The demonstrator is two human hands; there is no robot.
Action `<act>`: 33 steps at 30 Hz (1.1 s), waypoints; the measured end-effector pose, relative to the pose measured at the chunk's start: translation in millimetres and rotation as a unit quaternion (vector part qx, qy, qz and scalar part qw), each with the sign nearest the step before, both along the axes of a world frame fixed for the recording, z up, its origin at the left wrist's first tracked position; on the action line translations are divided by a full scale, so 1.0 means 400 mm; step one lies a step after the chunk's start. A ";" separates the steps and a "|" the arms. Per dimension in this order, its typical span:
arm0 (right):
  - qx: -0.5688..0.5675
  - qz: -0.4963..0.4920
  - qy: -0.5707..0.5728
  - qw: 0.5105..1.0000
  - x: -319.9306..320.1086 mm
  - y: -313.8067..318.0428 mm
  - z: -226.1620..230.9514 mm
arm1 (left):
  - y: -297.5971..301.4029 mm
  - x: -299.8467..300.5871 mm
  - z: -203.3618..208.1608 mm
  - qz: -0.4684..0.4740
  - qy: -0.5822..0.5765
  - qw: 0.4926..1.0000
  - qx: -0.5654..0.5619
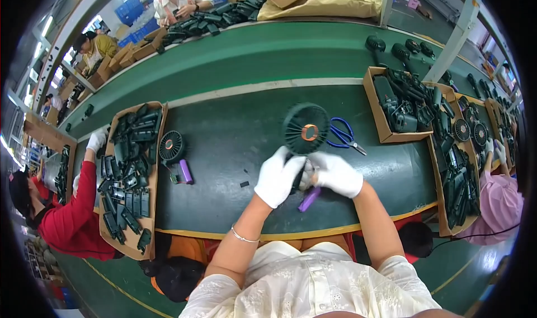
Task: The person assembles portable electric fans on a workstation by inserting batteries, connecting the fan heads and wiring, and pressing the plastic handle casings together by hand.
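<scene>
In white gloves, my two hands meet over the front part of the dark green bench. My left hand (277,178) is closed round the lower part of a small dark handheld fan (296,142), whose round head with a copper-coloured ring points away from me. My right hand (338,175) is closed at the same handle from the other side; its fingertips are partly hidden and blurred. Below the hands a purple cylindrical battery (309,199) hangs or lies near the handle. Just beyond my right hand lie blue-handled pliers (344,136).
On the left lie another fan head (172,147) and a purple battery (185,171), with a small black piece (244,184) nearer me. Cardboard trays of dark plastic parts flank the bench, left (151,223) and right (386,133). Beyond runs a green conveyor belt (251,60). Co-workers sit either side.
</scene>
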State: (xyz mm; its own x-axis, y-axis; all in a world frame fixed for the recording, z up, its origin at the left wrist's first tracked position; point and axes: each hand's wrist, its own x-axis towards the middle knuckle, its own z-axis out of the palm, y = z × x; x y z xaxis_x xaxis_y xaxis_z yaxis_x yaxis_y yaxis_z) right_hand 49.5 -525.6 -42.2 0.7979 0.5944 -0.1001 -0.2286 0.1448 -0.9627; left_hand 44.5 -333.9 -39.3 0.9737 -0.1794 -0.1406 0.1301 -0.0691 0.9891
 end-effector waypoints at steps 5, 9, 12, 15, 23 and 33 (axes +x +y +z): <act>-0.121 0.058 0.043 0.990 -0.011 0.005 0.019 | 0.016 -0.009 0.052 0.057 -0.108 0.993 -0.002; 0.042 0.099 0.023 0.994 -0.004 -0.011 -0.036 | 0.032 0.029 0.012 0.106 -0.102 0.982 -0.120; -0.073 0.092 -0.059 0.991 -0.004 0.000 0.000 | 0.066 0.051 -0.003 0.068 0.008 0.930 -0.360; -0.130 -0.114 -0.100 0.980 0.023 0.017 -0.014 | 0.072 0.063 -0.021 -0.030 0.069 0.845 -0.530; 0.023 -0.130 0.020 0.991 0.032 0.000 -0.037 | 0.008 0.008 -0.047 0.085 -0.194 0.977 0.008; 0.059 -0.224 0.047 0.972 0.027 -0.006 -0.052 | -0.022 0.008 -0.077 0.044 -0.260 0.961 0.083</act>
